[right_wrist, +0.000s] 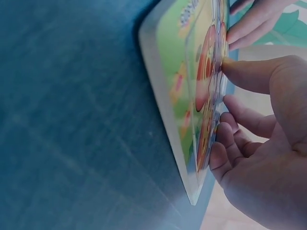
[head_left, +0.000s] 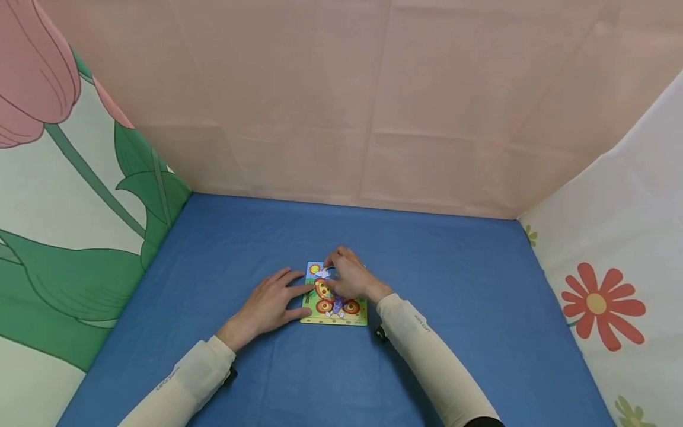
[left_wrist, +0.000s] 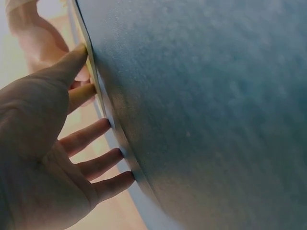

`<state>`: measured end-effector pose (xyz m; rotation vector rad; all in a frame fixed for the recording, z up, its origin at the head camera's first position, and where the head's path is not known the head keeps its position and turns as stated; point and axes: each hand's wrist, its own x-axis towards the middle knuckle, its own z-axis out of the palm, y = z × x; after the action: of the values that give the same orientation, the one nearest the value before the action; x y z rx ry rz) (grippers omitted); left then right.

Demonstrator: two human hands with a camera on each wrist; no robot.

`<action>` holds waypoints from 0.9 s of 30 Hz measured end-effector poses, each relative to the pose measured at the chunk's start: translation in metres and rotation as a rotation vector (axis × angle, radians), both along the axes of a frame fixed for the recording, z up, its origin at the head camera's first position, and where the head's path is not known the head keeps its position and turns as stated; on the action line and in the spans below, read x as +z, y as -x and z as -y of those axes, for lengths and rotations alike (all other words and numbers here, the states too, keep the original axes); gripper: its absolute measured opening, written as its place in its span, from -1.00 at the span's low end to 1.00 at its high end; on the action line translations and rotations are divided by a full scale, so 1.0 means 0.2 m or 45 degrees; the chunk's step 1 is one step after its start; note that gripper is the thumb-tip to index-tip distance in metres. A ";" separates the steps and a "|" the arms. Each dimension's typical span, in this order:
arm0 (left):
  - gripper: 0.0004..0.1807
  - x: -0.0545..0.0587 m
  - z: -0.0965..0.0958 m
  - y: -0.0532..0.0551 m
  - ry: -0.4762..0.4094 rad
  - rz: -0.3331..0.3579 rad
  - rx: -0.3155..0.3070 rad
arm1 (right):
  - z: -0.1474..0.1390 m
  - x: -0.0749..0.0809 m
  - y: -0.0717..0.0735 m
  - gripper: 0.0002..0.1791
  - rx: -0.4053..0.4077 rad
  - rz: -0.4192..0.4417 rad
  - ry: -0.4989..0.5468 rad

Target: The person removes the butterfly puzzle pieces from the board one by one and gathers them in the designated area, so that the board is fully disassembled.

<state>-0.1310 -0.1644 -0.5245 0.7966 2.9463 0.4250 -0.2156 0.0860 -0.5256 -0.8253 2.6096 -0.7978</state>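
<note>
Blue surface: carries the picture board, which lies flat and face up in front of the person, under the reach of both hands.
Butterfly: printed on the board, red-and-yellow wings, purple body; upper right part masked in the head view by the right hand. Outlines in the right wrist view suggest inset pieces; whether they sit flush, cannot tell.
Left hand: fingers spread wide, nearly straight. Thumb and forefinger touch the board along its left border; the other fingertips rest on the blue surface just beside it. Grips nothing.
Right hand: fingers bent, thumb set apart from them, tips down on the picture. Whether a piece is pinched there, cannot tell.
Board border: left hand appears to brace it while the right works at the butterfly. Best practice: light, steady downward pressure, since a thin board could slide or turn.
Left forefinger: close to a wing. Better kept to the border, so it does not load a piece that must move.
Right fingertips: even, vertical effort advised; a slanted push would probably jam an edge against its neighbour.
Sightline: sun corner is uncovered; upper right is not. Raised knuckles would let outlines be checked before pressing.
</note>
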 end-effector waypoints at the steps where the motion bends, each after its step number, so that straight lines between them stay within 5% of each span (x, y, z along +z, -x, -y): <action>1: -0.35 0.00 0.00 0.00 0.002 -0.001 0.000 | 0.00 0.00 0.00 -0.64 0.000 0.002 -0.002; 27: -0.37 0.00 0.00 -0.01 -0.021 0.027 0.009 | 0.02 0.02 -0.01 -0.62 -0.032 0.034 -0.021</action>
<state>-0.1299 -0.1645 -0.5242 0.7782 2.9307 0.4555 -0.2137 0.0821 -0.5222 -0.7737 2.6047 -0.7874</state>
